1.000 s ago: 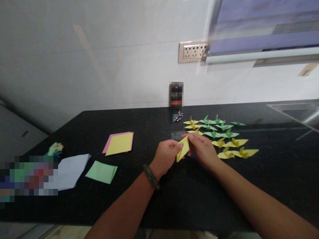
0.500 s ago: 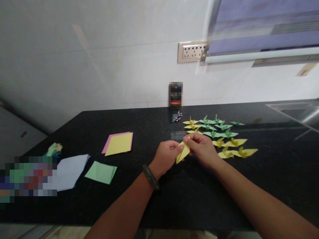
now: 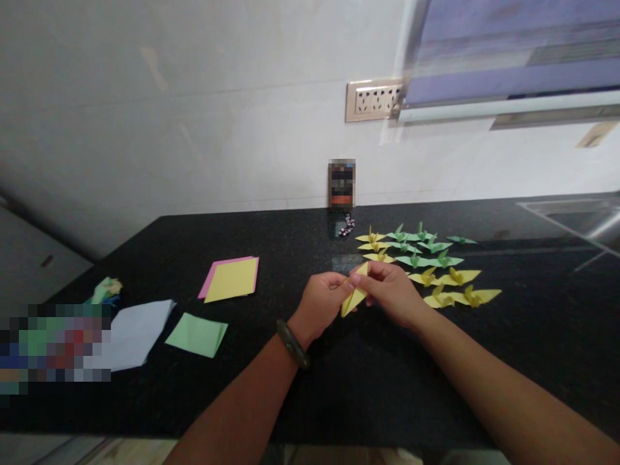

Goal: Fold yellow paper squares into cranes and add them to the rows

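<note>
A narrow, pointed piece of folded yellow paper [image 3: 355, 299] is held between both hands above the black counter. My left hand [image 3: 322, 302], with a dark bangle on its wrist, pinches the paper's left side. My right hand [image 3: 391, 292] grips the other side, its thumb pressed near the middle of the fold. The fingertips behind the paper are mostly hidden. Just beyond my right hand stand several yellow paper cranes [image 3: 455, 277] and several green paper cranes [image 3: 415, 260] in loose rows.
On the left lie a stack of yellow and pink paper squares [image 3: 232, 279], a folded green sheet [image 3: 196, 335] and white paper [image 3: 138, 336]. A blurred-out box-like object [image 3: 341, 185] leans on the wall, a beaded strap [image 3: 347, 225] before it. The black counter [image 3: 271, 239] meets the wall.
My right thumb has slid down and left along the folded yellow paper, closer to my left thumb. Both hands keep hold of it, and the other things have not moved.
</note>
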`<state>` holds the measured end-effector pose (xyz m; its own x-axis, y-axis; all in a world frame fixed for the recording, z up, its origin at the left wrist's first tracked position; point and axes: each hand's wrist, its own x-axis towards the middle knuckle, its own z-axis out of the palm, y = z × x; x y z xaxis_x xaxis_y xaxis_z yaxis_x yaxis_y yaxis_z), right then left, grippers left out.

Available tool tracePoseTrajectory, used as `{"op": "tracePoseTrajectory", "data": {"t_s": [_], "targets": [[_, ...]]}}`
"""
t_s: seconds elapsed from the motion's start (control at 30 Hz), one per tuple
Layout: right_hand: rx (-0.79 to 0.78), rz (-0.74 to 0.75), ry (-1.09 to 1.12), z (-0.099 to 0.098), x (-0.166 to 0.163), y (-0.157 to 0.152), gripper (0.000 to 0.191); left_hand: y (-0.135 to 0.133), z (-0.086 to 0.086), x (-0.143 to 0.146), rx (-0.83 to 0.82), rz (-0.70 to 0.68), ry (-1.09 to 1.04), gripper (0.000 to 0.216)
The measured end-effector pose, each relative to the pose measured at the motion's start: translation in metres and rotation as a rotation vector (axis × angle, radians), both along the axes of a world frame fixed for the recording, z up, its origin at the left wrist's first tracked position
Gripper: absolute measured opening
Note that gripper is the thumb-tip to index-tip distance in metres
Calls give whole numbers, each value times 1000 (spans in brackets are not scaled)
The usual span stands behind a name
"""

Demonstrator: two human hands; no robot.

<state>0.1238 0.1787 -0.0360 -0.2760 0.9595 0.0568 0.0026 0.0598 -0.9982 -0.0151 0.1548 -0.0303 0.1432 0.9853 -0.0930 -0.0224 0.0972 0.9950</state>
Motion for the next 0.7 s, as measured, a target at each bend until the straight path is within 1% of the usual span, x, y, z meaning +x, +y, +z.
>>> {"op": "tracePoseTrajectory", "data": {"t_s": [0.07,0.17,0.27,0.4,0.5,0.57,0.7], "targets": [[1,6,-34,0,-1,-2,27,0,-1,0,-12,7,-10,27],[35,-44,-68,-2,-2,-2,28,0,-3,1,-29,22,-45,22],[86,-95,-113,-5,-2,-1,27,1,-3,2,-50,-4,-93,21],[157,-205,-166,-5,4,4,27,1,-2,2,-146,-32,-31,17],[195,-278,-176,-4,8,8,28,2,-1,0,-164,-32,6,14],[205,-296,-181,-4,10,10,29,2,-2,0,-145,-39,8,16],[200,-300,-186,-6,6,6,28,2,-5,2,-84,-87,17,33]]}}
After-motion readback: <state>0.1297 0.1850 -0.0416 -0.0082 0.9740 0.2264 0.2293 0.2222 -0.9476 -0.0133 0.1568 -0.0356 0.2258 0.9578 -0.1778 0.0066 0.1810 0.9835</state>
